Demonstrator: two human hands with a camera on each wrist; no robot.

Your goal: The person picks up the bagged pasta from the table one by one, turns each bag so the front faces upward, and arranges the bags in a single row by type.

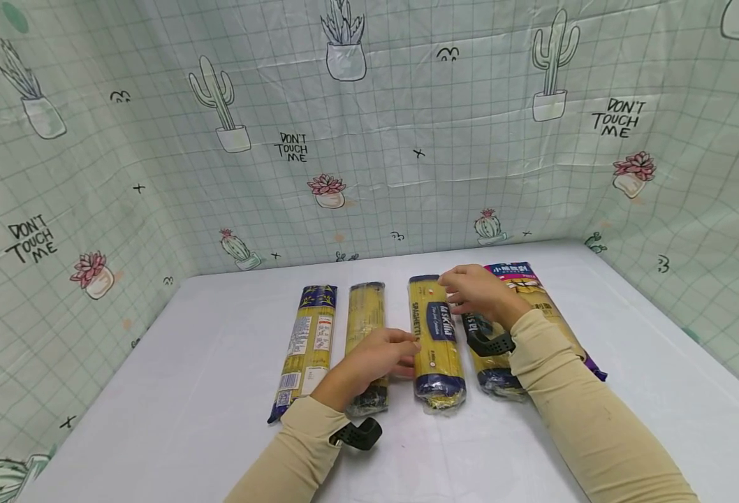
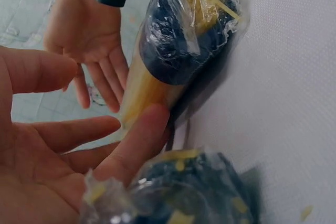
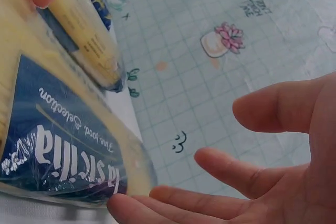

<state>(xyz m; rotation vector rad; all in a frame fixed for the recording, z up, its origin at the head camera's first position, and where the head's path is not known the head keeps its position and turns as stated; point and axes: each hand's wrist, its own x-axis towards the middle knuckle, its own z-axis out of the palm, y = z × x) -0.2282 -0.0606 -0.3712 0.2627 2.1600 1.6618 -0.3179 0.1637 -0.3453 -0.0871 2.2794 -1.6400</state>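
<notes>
A clear-wrapped spaghetti pack (image 1: 435,335) with a blue label lies lengthwise on the table between the two hands. At its lower left side is the left hand (image 1: 378,356); in the left wrist view its fingers (image 2: 149,129) touch the wrapper, with thumb spread apart. My right hand (image 1: 479,293) is by the pack's upper right edge, palm facing it. From the right wrist, its fingertips (image 3: 123,205) reach the edge of the labelled pack (image 3: 63,145), and the thumb stands away. Neither hand curls round the pack.
Left of it lie a second clear-wrapped pack (image 1: 366,307) and a pack with a blue printed top (image 1: 309,335). On the right, partly under the right arm, are another spaghetti pack (image 1: 495,363) and a purple-ended noodle pack (image 1: 548,304). A patterned curtain (image 1: 394,105) surrounds the white table (image 1: 218,363).
</notes>
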